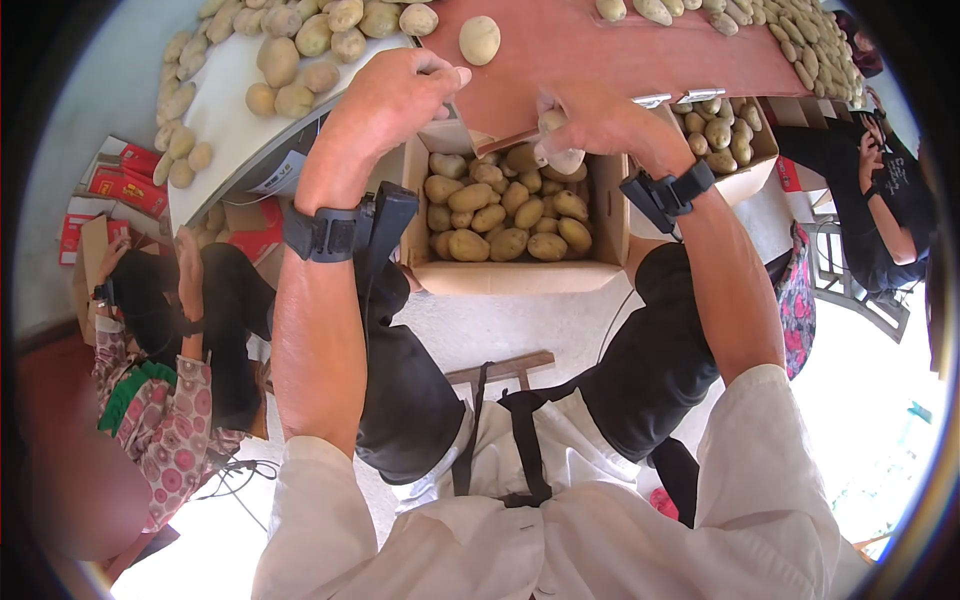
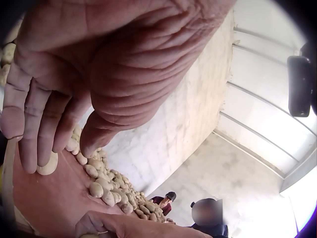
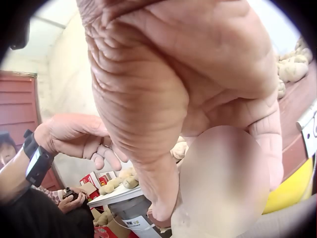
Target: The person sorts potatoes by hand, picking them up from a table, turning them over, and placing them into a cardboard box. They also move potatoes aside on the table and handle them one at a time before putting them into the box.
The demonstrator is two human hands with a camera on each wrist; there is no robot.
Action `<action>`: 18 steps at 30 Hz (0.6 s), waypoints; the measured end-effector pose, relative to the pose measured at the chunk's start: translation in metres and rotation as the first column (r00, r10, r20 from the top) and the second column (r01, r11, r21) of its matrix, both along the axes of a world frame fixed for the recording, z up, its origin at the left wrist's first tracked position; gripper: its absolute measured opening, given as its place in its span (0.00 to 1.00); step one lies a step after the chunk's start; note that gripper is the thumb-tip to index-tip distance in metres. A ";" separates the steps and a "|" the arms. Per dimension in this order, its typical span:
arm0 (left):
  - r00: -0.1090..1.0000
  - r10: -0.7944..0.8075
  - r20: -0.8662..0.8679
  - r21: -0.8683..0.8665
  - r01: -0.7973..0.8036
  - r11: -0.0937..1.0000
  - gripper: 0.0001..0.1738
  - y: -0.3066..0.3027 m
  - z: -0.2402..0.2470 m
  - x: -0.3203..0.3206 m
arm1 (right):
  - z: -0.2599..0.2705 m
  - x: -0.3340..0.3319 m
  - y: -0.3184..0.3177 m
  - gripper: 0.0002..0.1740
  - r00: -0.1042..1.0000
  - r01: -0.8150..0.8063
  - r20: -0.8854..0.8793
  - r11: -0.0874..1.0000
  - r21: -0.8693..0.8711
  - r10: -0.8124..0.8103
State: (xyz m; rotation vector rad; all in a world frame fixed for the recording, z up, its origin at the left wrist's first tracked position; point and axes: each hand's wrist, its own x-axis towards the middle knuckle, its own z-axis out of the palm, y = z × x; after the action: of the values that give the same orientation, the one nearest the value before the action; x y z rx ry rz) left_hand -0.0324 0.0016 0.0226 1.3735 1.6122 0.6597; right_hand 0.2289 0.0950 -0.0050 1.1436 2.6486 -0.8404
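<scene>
Pinching a potato between thumb and fingers of the right hand, at 1 o'clock in the head view, over the far edge of an open carton. Holding nothing in the left hand, at 11 o'clock with fingers loosely bent, near a lone potato lying at 12 o'clock on the red worktop. Showing only from the head: the carton's load of potatoes at 12 o'clock, and a second filled carton at 2 o'clock. Adding from the left wrist: the bare palm with relaxed fingers, a long potato heap at 7 o'clock, and a pale ceiling at 2 o'clock. Adding from the right wrist: the pinched potato up close at 5 o'clock, badly blurred, plus a red door at 9 o'clock, a dark grey bucket at 7 o'clock and something yellow at 4 o'clock, too partly hidden to identify.
</scene>
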 end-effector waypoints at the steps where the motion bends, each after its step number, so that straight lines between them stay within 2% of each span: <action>1: 1.000 -0.001 -0.009 0.001 0.001 1.000 0.29 0.001 -0.001 -0.001 | -0.003 0.004 -0.003 0.25 0.997 -0.009 -0.072 1.000 0.011 0.010; 2: 1.000 0.000 -0.007 0.001 0.000 1.000 0.29 0.001 -0.001 0.000 | -0.006 0.009 -0.006 0.23 0.989 -0.017 -0.144 1.000 0.024 0.020; 3: 1.000 -0.005 -0.011 0.010 0.005 1.000 0.29 0.001 0.000 0.000 | -0.008 0.013 -0.007 0.23 0.990 -0.017 -0.143 1.000 0.025 0.021; 5: 1.000 -0.009 -0.015 0.024 0.010 1.000 0.29 -0.002 0.002 0.001 | -0.008 0.018 -0.013 0.19 0.997 0.021 -0.071 0.992 0.123 -0.012; 9: 1.000 -0.010 -0.007 0.023 0.010 1.000 0.26 -0.002 0.000 0.007 | 0.006 0.021 -0.016 0.15 0.993 0.113 -0.055 0.989 0.096 -0.108; 11: 1.000 -0.002 0.009 0.052 0.002 0.999 0.25 0.004 -0.005 0.008 | 0.007 0.022 -0.012 0.14 0.986 0.120 -0.135 0.982 0.144 -0.101; 15: 0.997 0.047 -0.065 0.051 -0.043 0.998 0.22 0.018 -0.015 0.018 | 0.011 0.018 -0.005 0.14 0.976 0.185 -0.147 0.964 0.191 -0.159; 18: 0.940 0.117 -0.319 0.146 -0.073 0.987 0.24 0.031 -0.012 0.032 | 0.019 0.012 -0.003 0.15 0.964 0.259 -0.126 0.938 0.230 -0.235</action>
State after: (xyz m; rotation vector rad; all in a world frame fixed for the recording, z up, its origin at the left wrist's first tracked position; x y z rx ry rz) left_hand -0.0001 0.0324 0.0105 1.5734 1.9367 0.6283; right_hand 0.2414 0.0921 0.0138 1.5615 2.7876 -0.6291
